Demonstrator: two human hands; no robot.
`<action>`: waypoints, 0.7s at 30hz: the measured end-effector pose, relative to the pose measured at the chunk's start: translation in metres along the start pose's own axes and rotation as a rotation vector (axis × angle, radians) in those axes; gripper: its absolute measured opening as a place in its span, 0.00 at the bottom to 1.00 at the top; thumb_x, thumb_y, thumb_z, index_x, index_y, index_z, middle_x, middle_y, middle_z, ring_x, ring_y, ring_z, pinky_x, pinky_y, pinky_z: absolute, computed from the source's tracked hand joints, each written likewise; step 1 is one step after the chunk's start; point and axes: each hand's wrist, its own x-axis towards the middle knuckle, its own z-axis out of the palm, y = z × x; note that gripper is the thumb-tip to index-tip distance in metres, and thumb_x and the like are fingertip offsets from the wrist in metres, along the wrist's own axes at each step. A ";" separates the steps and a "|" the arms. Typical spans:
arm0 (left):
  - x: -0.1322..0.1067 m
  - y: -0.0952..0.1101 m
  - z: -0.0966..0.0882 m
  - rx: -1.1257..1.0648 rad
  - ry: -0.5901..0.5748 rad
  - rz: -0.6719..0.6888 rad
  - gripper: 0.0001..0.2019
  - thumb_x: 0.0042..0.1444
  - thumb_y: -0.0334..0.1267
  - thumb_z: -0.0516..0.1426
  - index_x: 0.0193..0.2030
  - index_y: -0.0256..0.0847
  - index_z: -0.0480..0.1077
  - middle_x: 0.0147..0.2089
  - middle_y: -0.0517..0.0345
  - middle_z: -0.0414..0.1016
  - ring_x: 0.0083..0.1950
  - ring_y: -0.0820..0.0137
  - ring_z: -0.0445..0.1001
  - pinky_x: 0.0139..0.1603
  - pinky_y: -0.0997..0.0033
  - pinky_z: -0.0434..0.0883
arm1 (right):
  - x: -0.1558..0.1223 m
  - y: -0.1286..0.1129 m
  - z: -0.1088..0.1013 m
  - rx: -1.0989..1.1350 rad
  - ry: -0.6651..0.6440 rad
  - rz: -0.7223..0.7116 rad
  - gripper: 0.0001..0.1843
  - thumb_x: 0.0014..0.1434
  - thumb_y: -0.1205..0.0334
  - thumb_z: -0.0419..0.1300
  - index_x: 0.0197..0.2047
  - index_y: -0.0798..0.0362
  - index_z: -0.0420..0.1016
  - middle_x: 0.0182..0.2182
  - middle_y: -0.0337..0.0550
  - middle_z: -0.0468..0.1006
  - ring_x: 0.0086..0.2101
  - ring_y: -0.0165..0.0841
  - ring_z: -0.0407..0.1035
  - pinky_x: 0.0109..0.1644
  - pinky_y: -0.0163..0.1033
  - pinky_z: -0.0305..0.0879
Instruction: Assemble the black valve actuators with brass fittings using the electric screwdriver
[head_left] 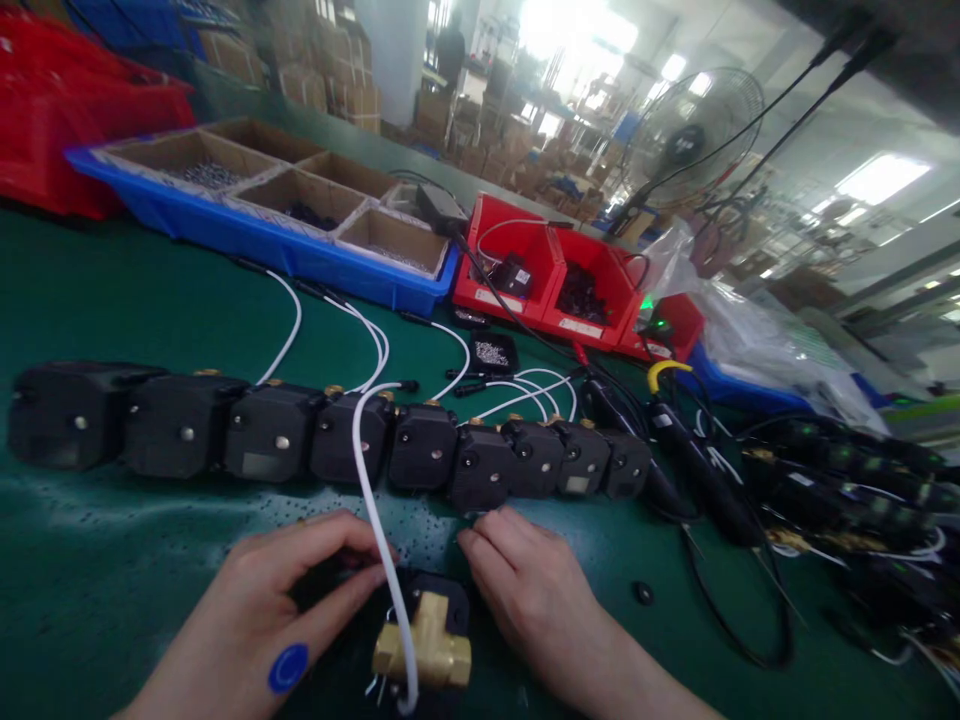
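My left hand [277, 600] wraps its fingers round a black unit [431, 592] with a brass valve body [424, 645] at the near edge of the green table [112, 560]. A white cable [373, 500] runs from that unit up over the row. My right hand [517, 575] lies just right of the unit, fingers curled and pinched at the table surface; what they hold is too small to see. Behind both hands stands a row of several black units [337, 435] with brass fittings.
A blue tray [247, 235] with cardboard compartments stands at the back left. Red bins [559, 285] sit behind the row. Black electric screwdrivers [697, 460] and cables lie at the right beside more units [840, 480]. A fan [690, 135] stands behind.
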 end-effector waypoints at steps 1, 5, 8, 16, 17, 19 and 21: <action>0.001 0.002 0.001 0.009 -0.006 -0.009 0.06 0.53 0.37 0.63 0.28 0.53 0.82 0.28 0.71 0.85 0.27 0.75 0.83 0.30 0.88 0.75 | 0.000 -0.002 -0.001 -0.004 -0.012 0.007 0.09 0.64 0.77 0.57 0.37 0.54 0.71 0.32 0.42 0.75 0.30 0.34 0.68 0.30 0.37 0.61; 0.004 0.007 0.004 0.026 0.005 0.024 0.07 0.51 0.35 0.63 0.28 0.52 0.82 0.28 0.72 0.85 0.26 0.77 0.83 0.30 0.90 0.74 | -0.001 -0.005 -0.004 -0.032 -0.047 0.022 0.12 0.57 0.81 0.60 0.34 0.53 0.69 0.31 0.42 0.75 0.28 0.36 0.68 0.30 0.39 0.63; 0.004 0.007 0.006 0.021 0.028 0.056 0.08 0.50 0.34 0.63 0.28 0.54 0.83 0.29 0.73 0.85 0.28 0.78 0.84 0.31 0.91 0.75 | -0.004 -0.004 -0.004 -0.046 -0.062 0.037 0.13 0.52 0.82 0.60 0.33 0.54 0.69 0.31 0.43 0.76 0.28 0.36 0.69 0.31 0.39 0.66; -0.013 -0.020 0.006 0.047 0.018 0.073 0.05 0.61 0.41 0.63 0.36 0.57 0.83 0.37 0.71 0.87 0.36 0.74 0.86 0.38 0.85 0.79 | -0.011 0.003 -0.029 0.166 -0.230 0.180 0.12 0.54 0.82 0.60 0.36 0.55 0.72 0.34 0.42 0.77 0.29 0.31 0.71 0.32 0.36 0.64; -0.016 -0.024 0.007 0.061 0.007 0.080 0.05 0.62 0.42 0.63 0.38 0.57 0.82 0.38 0.71 0.87 0.37 0.74 0.86 0.39 0.84 0.79 | -0.012 0.003 -0.031 0.177 -0.260 0.170 0.13 0.53 0.82 0.59 0.35 0.55 0.73 0.34 0.42 0.77 0.29 0.31 0.70 0.32 0.36 0.64; -0.019 -0.030 0.007 0.087 -0.006 0.109 0.04 0.63 0.44 0.63 0.39 0.58 0.81 0.38 0.71 0.87 0.37 0.74 0.86 0.39 0.83 0.80 | -0.012 0.003 -0.031 0.155 -0.311 0.117 0.13 0.52 0.83 0.58 0.33 0.55 0.73 0.33 0.43 0.77 0.29 0.32 0.69 0.31 0.36 0.62; -0.020 -0.032 0.008 0.121 -0.009 0.146 0.04 0.64 0.44 0.62 0.41 0.59 0.81 0.39 0.72 0.86 0.37 0.73 0.86 0.39 0.83 0.81 | -0.011 0.001 -0.028 0.115 -0.345 0.055 0.13 0.50 0.82 0.58 0.32 0.55 0.73 0.32 0.44 0.77 0.29 0.34 0.69 0.30 0.37 0.61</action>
